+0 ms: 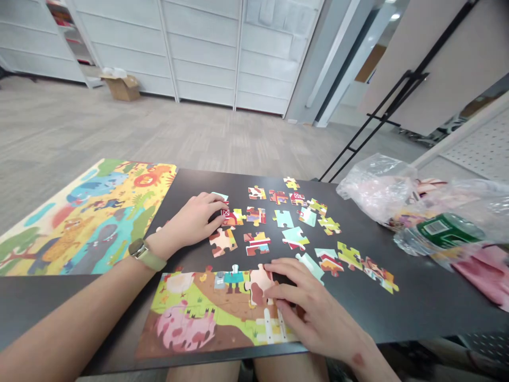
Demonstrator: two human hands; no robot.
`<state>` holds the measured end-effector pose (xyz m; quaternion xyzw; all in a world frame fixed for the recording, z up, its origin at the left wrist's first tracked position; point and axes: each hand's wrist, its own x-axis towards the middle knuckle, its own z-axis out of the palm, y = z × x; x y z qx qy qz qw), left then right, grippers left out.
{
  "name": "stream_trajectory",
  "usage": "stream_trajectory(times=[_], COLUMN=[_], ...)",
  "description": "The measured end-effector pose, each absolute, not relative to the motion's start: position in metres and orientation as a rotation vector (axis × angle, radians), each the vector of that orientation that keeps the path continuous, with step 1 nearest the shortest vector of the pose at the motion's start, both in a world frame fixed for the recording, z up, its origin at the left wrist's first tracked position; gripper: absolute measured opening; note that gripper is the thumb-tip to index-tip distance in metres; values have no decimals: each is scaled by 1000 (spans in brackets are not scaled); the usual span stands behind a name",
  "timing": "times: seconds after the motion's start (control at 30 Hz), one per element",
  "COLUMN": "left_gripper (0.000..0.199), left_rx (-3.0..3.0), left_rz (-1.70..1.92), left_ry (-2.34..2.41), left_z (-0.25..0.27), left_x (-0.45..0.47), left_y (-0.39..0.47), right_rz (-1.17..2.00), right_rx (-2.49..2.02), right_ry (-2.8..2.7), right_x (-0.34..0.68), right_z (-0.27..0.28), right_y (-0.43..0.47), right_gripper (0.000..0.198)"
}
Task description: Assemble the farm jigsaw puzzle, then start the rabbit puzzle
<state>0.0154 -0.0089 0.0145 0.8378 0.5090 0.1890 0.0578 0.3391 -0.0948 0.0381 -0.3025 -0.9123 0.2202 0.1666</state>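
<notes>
My left hand rests on the dark table, thumb and fingers apart at the edge of a red-and-yellow jigsaw piece. Just below it lies a brown-and-cream jigsaw piece. My right hand has its fingertips on a cow-patterned jigsaw piece, at the upper right of the partly joined farm puzzle. A pink pig and a white fence show in that puzzle; my right hand hides its right end. Several loose jigsaw pieces lie spread beyond both hands.
A colourful animal picture sheet lies at the left of the table. Clear plastic bags and a green-labelled plastic package sit at the right. A cardboard box stands on the floor by white cabinets.
</notes>
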Motion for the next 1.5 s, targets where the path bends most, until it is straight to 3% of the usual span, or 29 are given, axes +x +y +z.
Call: stream_trajectory(times=[0.93, 1.5], left_gripper=[35, 36], left_rx=[2540, 2559], left_rz=[573, 555], left_ry=[1534, 1537], left_z=[9, 10], left_x=[12, 13], left_y=[-6, -7], right_rz=[636, 624], right_rx=[-1012, -948], right_ry=[-2313, -2430], right_x=[341, 342], right_z=[30, 28], right_y=[-94, -95], right_gripper=[21, 35])
